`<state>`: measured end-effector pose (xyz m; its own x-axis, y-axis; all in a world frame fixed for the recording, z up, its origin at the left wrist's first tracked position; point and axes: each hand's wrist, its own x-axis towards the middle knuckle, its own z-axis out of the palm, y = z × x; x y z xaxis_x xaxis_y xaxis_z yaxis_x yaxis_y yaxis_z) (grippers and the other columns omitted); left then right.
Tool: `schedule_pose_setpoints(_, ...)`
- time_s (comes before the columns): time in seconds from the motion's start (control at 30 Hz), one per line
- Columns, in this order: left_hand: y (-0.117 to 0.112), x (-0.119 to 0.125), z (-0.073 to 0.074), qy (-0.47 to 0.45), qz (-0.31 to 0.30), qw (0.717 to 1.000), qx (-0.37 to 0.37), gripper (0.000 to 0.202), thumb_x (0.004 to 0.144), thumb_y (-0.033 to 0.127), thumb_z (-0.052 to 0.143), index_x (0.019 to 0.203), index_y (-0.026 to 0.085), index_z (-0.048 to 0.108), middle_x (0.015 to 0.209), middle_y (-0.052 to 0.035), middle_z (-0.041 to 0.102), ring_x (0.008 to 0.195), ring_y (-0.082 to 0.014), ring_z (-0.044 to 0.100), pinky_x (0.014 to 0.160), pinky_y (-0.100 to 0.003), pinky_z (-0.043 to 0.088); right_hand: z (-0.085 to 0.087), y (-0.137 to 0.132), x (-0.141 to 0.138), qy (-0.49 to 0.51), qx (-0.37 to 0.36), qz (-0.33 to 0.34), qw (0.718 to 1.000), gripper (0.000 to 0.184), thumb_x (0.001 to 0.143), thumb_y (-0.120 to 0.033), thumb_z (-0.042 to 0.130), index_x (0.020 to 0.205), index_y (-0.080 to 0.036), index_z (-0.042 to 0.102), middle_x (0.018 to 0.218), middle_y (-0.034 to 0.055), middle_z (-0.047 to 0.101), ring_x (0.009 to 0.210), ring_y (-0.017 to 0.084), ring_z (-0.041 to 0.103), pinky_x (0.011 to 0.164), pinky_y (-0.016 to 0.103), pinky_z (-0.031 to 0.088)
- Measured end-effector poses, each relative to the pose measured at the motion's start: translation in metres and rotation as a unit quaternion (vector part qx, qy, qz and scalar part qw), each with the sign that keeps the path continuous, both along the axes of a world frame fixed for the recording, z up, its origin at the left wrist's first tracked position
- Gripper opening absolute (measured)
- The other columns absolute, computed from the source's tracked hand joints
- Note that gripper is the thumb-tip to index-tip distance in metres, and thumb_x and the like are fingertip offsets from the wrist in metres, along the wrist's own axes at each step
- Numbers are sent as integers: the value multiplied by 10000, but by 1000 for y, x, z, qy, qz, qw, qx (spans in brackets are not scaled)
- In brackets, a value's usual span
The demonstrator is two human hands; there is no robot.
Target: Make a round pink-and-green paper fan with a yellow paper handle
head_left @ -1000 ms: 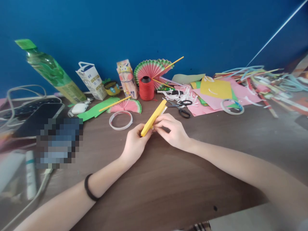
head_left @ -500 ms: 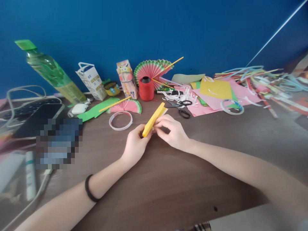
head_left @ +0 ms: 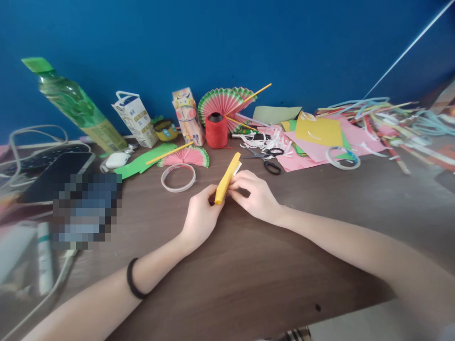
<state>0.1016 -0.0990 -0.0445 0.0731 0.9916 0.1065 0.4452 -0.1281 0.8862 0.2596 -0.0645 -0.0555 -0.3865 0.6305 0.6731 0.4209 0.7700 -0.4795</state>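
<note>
A folded strip of yellow paper (head_left: 227, 180) is held slanting above the middle of the table. My left hand (head_left: 202, 215) is closed on its lower end, thumb against the near side. The fingers of my right hand (head_left: 256, 196) pinch its right edge, where a bit of white shows; the fingertips are partly hidden behind the paper. Left of the paper lies a roll of clear tape (head_left: 162, 180). Beyond my right hand are black-handled scissors (head_left: 273, 168), beside a small pleated watermelon-coloured paper fan (head_left: 185, 156) and a spool of red thread (head_left: 216, 132).
Against the blue wall stand a green bottle (head_left: 78, 104), a milk carton (head_left: 135, 121) and a larger pleated fan (head_left: 220, 104). Coloured paper sheets (head_left: 316, 130), another tape roll (head_left: 330, 163) and paper strips lie at right. Phones and cables (head_left: 60, 274) are at left.
The yellow paper has turned slightly more upright, and its lower end has shifted a little right. My left hand has moved slightly right with it; my right hand keeps its pinch.
</note>
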Motion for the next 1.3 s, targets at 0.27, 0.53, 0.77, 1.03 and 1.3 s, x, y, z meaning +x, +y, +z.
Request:
schedule_pose_setpoints(0.27, 1, 0, -1, -3, -2, 1000, -8, 151, 752, 175, 525, 852, 174, 640, 808, 8, 676, 758, -149, 591, 706, -237, 435, 0, -1, 0, 4, 2, -2, 1000, 104, 770, -81, 551, 737, -178, 570, 803, 54, 641, 803, 187, 603, 716, 337, 495)
schedule_pose_setpoints(0.53, 2, 0, -1, 2, -1, 1000, -13, 142, 750, 196, 531, 840, 176, 639, 784, 11, 673, 749, -157, 593, 699, -249, 434, 2, -1, 0, 16, -21, 4, 1000, 120, 767, -71, 534, 728, -181, 561, 799, 51, 640, 797, 179, 597, 731, 333, 492)
schedule_pose_setpoints(0.77, 3, 0, -1, -19, 2, 1000, -17, 160, 754, 202, 539, 859, 170, 656, 828, -2, 688, 773, -157, 607, 711, -246, 441, 1, 0, 1, 21, -34, 15, 999, 106, 779, -82, 552, 752, -176, 592, 842, 59, 658, 839, 178, 607, 777, 334, 497)
schedule_pose_setpoints(1.03, 3, -1, -1, -21, -1, 1000, -23, 181, 749, 183, 536, 880, 167, 660, 828, -3, 690, 779, -159, 610, 715, -242, 443, 0, 1, 3, 18, -33, 22, 999, 105, 776, -78, 572, 736, -173, 593, 848, 63, 661, 838, 179, 609, 777, 329, 498)
schedule_pose_setpoints(1.3, 2, -1, -1, -2, -27, 1000, -10, 183, 738, 184, 508, 868, 179, 636, 807, 4, 672, 754, -160, 596, 704, -250, 446, -1, 1, 1, 11, -44, 16, 999, 105, 763, -97, 559, 719, -191, 544, 835, 48, 635, 816, 178, 594, 747, 337, 493)
